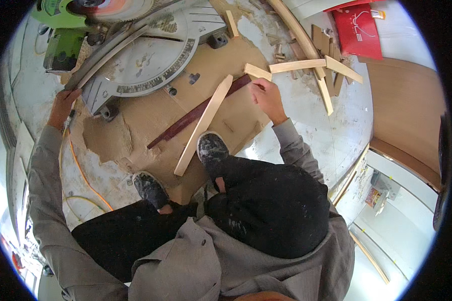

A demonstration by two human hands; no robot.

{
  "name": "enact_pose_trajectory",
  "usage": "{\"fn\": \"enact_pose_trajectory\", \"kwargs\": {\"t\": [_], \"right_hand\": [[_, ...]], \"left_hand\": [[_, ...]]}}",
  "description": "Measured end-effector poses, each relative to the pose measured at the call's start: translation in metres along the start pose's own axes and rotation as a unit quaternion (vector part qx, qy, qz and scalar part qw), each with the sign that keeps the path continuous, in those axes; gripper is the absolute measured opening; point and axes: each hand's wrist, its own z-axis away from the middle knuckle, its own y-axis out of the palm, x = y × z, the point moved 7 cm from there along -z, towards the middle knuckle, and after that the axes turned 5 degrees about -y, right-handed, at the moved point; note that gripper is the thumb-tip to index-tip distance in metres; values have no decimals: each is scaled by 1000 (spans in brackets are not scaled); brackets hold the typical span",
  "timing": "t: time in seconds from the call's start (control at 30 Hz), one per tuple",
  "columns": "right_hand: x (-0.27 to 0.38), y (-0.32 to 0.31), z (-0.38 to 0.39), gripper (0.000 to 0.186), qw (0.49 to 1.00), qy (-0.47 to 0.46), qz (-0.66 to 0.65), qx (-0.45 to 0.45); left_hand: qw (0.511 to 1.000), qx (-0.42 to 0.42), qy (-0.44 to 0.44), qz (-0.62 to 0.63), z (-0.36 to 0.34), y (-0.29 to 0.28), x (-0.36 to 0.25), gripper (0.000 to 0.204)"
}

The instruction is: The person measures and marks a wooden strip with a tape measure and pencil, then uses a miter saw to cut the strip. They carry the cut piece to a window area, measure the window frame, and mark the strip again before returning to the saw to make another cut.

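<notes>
A mitre saw with a round grey table [150,55] and a green body [64,49] sits on the floor at the far left. A thin pale strip of wood [111,54] lies along its fence. At the near left end of strip and fence, my left hand [64,106] is closed, its fingers round the strip's end. My right hand [267,100] has its fingers curled in, just below a short pale wood piece [258,71]; whatever they hold is hidden. A dark red wood strip [198,114] and a longer pale slat [204,125] cross on the cardboard before me.
Cardboard [150,118] covers the floor between saw and my feet. Several wood lengths [297,65] and offcuts lie at far right, near a red bag [357,31]. An orange cord [83,173] runs along the left. A brown panel [409,110] stands right.
</notes>
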Motion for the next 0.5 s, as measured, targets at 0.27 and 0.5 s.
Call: {"fn": "enact_pose_trajectory", "kwargs": {"t": [0.27,0.5], "right_hand": [[10,69,-37,81,972,-33,233,-13],[59,24,-34,17,960,38,-274,49]], "left_hand": [[994,3,13,-110,1,-2,-35,59],[991,28,9,-127,-3,-22,14,61]]}}
